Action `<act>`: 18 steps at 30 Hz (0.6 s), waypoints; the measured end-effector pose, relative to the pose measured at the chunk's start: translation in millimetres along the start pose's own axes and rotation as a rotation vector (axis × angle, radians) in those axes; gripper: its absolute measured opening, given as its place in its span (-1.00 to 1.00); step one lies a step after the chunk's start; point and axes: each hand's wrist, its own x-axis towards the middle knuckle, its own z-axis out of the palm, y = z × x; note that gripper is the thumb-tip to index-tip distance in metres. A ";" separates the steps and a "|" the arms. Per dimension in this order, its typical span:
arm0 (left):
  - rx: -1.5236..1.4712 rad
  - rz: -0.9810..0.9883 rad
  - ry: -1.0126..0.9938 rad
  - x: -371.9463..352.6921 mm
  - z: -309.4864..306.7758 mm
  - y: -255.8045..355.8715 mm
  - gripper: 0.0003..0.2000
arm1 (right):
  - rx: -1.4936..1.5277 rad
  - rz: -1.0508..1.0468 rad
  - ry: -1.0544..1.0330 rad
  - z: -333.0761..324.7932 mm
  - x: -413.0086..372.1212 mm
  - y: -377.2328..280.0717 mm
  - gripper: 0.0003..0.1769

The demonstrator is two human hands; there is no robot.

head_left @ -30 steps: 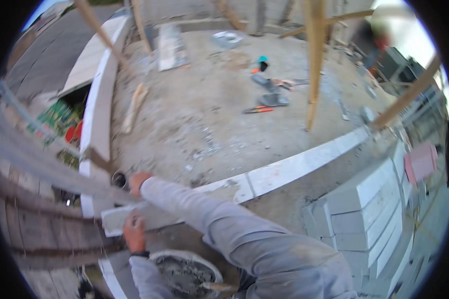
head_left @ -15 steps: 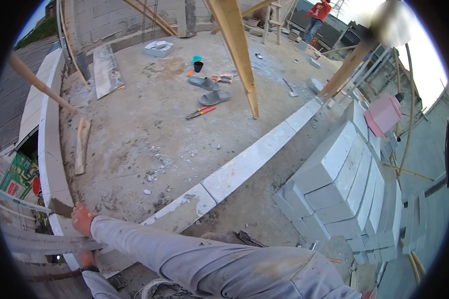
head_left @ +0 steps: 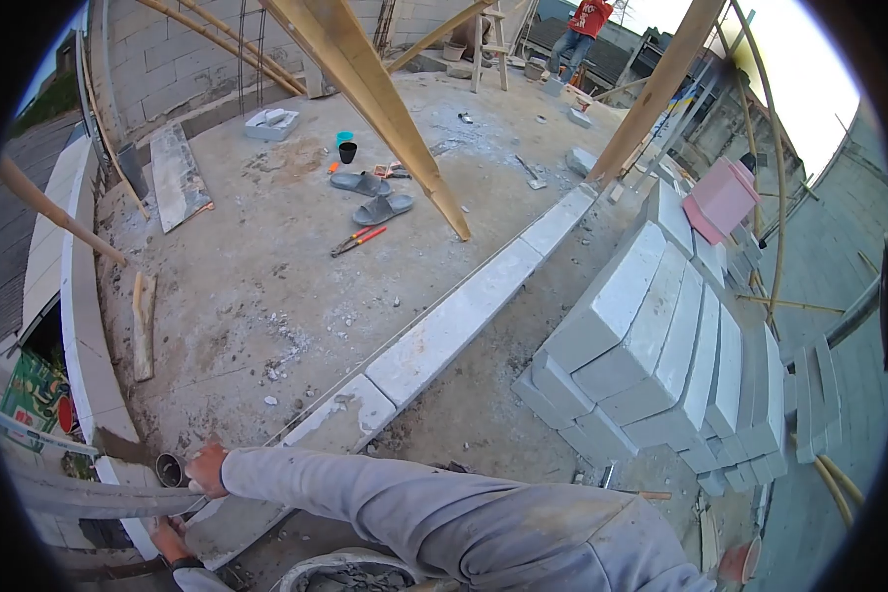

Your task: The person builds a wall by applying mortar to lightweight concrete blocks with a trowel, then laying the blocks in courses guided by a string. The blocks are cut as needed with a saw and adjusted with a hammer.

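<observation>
Head view, looking down on a concrete floor slab. The person's right hand (head_left: 205,467), at the end of a grey sleeve (head_left: 365,498) reaching toward the near left, rests with fingers bent on the far left end of a white block (head_left: 235,511) lying at the corner of the wall course; whether it grips or only presses cannot be told. The left hand (head_left: 168,541) sits at the block's near left edge, mostly cut off by the frame, so its state cannot be told. A pipe mouth (head_left: 168,470) opens just left of the right hand. A mortar tub (head_left: 350,574) stands near the bottom edge, beside the block. From the corner a single row of white blocks (head_left: 454,321) runs to the far right. To its right stands a leaning stack of blocks (head_left: 661,326). On the slab farther off lie orange-handled pliers (head_left: 357,240) and a pair of grey slippers (head_left: 370,197), between slanting timber props (head_left: 365,89). Another person (head_left: 582,25) stands at the far edge.
</observation>
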 end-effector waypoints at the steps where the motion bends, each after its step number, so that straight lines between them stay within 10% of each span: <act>1: -0.111 0.007 0.030 -3.4 2.4 5.9 -0.86 | 0.001 -0.067 0.013 3.8 -4.6 -5.0 -0.71; 18: -0.346 0.074 0.044 -80.2 11.5 69.7 -0.66 | -0.066 -0.180 0.159 -18.6 -25.8 -36.2 -0.77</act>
